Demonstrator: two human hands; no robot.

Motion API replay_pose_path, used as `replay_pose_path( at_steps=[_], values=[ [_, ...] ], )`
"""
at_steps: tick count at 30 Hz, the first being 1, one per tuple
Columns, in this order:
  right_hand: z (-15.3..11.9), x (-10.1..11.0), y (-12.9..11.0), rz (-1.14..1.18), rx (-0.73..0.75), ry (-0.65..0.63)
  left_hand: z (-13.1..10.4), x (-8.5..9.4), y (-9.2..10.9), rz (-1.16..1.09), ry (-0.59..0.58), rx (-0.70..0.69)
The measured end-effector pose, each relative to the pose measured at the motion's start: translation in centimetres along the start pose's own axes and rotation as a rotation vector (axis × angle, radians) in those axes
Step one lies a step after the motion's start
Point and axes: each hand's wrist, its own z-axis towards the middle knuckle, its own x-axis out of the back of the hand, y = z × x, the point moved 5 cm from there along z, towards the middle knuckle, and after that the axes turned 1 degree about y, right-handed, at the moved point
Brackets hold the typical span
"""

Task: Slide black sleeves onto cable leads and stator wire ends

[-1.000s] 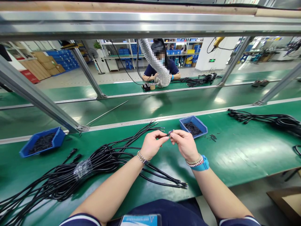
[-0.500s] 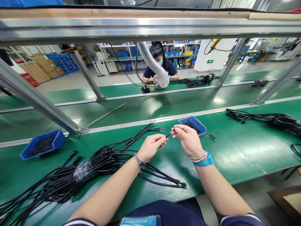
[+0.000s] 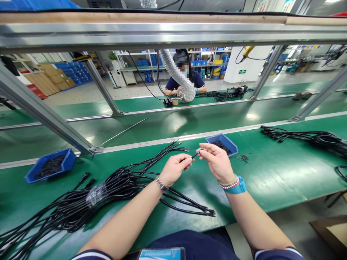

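My left hand (image 3: 175, 169) pinches a black cable end (image 3: 195, 154) above the green bench, its tip pointing up and right. The fingertips of my right hand (image 3: 217, 161) close on the tip of that same cable end; any small part between them is too small to make out. Left of and below my hands lies a bundle of black cables (image 3: 116, 184), wrapped in clear film, with loose ends fanning to the right. Just behind my right hand sits a blue bin (image 3: 235, 147) of small black pieces.
Another blue bin (image 3: 69, 161) of black pieces stands at the left. Small black pieces (image 3: 244, 158) lie loose right of my right hand. More black cables (image 3: 311, 136) rest at the far right. Metal posts (image 3: 48, 104) rise behind the bench; a person sits opposite.
My right hand's fingers have shifted slightly at the cable tip, the index finger now lifted and straighter. My left hand stays nearly where it was.
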Motion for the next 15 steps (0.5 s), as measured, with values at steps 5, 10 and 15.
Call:
replay_pose_path(
  at_steps=[5,10,15],
  values=[
    [-0.8,-0.8,0.4,-0.120,0.017,0.012,0.1,0.0,0.3,0.043,0.048,-0.027],
    [-0.7,0.0,0.6,-0.073,0.000,0.061,0.1,0.7,0.6,0.189,0.201,-0.122],
    [-0.5,1.5,0.3,0.039,0.035,0.178,0.0,0.6,1.5,0.360,0.281,-0.272]
  ],
)
